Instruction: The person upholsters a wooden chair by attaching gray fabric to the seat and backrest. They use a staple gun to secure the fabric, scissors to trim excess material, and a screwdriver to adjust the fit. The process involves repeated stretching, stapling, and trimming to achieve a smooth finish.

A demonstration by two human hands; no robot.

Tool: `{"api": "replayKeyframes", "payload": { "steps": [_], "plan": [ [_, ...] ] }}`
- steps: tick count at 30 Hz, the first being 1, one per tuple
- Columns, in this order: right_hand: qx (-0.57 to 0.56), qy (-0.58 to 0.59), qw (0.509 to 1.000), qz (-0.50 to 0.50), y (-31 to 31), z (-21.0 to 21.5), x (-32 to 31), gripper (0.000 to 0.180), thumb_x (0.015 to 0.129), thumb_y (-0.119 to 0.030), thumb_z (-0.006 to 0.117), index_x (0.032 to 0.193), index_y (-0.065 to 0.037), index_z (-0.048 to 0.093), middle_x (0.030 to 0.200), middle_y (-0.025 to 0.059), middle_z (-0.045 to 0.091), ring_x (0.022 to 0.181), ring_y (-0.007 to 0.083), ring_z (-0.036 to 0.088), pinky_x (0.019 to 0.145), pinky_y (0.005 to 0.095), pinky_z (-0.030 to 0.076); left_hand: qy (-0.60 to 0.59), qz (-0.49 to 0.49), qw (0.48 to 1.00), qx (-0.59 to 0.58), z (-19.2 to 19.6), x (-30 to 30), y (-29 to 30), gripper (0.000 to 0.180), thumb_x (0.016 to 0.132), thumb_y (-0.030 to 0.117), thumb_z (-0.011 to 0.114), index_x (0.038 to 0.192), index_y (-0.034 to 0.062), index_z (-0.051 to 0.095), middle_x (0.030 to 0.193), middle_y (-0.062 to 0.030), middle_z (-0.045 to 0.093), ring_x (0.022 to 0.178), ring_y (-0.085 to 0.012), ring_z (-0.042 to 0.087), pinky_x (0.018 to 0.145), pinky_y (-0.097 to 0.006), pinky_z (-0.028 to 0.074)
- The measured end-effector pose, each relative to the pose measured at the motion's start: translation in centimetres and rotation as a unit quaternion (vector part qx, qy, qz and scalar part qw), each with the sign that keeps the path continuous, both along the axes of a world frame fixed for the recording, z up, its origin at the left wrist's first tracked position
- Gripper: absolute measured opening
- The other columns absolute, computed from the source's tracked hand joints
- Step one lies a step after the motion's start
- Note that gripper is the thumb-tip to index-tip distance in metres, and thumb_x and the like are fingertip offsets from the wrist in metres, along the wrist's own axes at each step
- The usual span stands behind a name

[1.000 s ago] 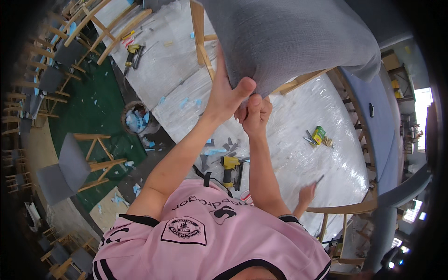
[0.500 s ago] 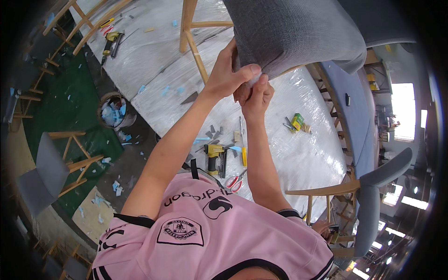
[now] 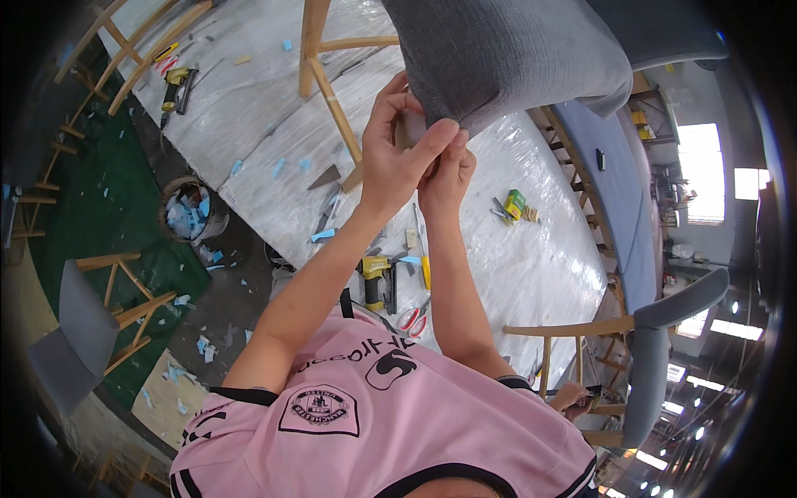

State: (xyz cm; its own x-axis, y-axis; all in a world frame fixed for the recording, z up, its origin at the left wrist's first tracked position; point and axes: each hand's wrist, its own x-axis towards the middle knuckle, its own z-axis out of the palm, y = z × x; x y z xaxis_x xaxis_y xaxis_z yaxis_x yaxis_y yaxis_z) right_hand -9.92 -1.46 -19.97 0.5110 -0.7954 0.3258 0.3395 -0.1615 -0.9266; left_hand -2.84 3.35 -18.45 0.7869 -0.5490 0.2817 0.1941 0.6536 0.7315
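Observation:
A grey upholstered chair seat [image 3: 515, 50] hangs over the workbench, its light wooden legs [image 3: 330, 91] reaching down to the left. My left hand [image 3: 398, 158] pinches the seat's lower fabric corner, thumb pressed along the edge. Just behind it, my right hand [image 3: 446, 178] is closed on the same fabric corner, fingers touching the left thumb. Both forearms rise from my pink shirt [image 3: 374, 415].
The workbench [image 3: 531, 266] is wrapped in clear film. On it lie a yellow power tool [image 3: 376, 278], red-handled scissors [image 3: 413, 319] and a small green-yellow box [image 3: 515, 203]. A bucket of blue scraps [image 3: 187, 214] stands on the floor. Grey chairs stand left [image 3: 83, 324] and right [image 3: 656, 357].
The grey seat and both hands have shifted slightly right and lower in view as my head turned. Both hands kept their hold on the fabric corner.

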Motion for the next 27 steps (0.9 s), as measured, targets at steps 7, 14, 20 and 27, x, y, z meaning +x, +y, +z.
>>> {"api": "replayKeyframes", "payload": {
  "steps": [7, 14, 20, 27],
  "plan": [
    [0.059, -0.005, 0.998, 0.036, 0.7, 1.0, -0.5, 0.065, 0.105, -0.059, 0.048, 0.058, -0.015, 0.039, 0.048, -0.0036, 0.04, 0.04, 0.007, 0.038, 0.036, 0.0238, 0.026, 0.077, -0.032, 0.997, 0.003, 2.1, -0.1, 0.8, 0.059, 0.083, 0.02, 0.089, 0.124, -0.0043, 0.056, 0.119, -0.012, 0.062, 0.105, -0.0127, 0.061, 0.092, -0.026, 0.049],
    [0.089, -0.009, 0.996, 0.012, 0.6, 0.4, -0.4, 0.063, 0.107, -0.054, 0.048, 0.057, -0.016, 0.04, 0.048, -0.0028, 0.042, 0.039, 0.0069, 0.04, 0.037, 0.0237, 0.028, -0.053, -0.053, 0.992, 0.101, 1.1, 0.9, 1.4, 0.036, 0.094, 0.036, 0.079, 0.092, 0.001, 0.068, 0.105, -0.0035, 0.063, 0.07, -0.0047, 0.055, 0.059, -0.022, 0.04],
    [0.046, -0.015, 0.999, 0.01, -0.2, -0.3, -0.8, 0.063, 0.107, -0.053, 0.047, 0.058, -0.014, 0.045, 0.05, -0.0008, 0.047, 0.041, 0.0073, 0.044, 0.037, 0.0243, 0.032, -0.137, 0.009, 0.99, 0.029, 0.1, 0.7, -0.4, 0.046, 0.1, 0.041, 0.069, 0.079, 0.0007, 0.062, 0.107, -0.0018, 0.056, 0.07, -0.0041, 0.052, 0.059, -0.022, 0.038],
    [0.112, -0.037, 0.993, 0.029, -0.1, 2.6, -0.4, 0.063, 0.107, -0.053, 0.048, 0.062, -0.01, 0.051, 0.056, 0.0032, 0.056, 0.039, 0.0101, 0.048, 0.035, 0.0238, 0.034, -0.017, -0.065, 0.997, -0.037, 0.8, 0.6, -0.3, 0.05, 0.099, 0.038, 0.071, 0.071, -0.0021, 0.061, 0.11, -0.0068, 0.05, 0.072, -0.0061, 0.054, 0.053, -0.021, 0.039]
  ]
}}
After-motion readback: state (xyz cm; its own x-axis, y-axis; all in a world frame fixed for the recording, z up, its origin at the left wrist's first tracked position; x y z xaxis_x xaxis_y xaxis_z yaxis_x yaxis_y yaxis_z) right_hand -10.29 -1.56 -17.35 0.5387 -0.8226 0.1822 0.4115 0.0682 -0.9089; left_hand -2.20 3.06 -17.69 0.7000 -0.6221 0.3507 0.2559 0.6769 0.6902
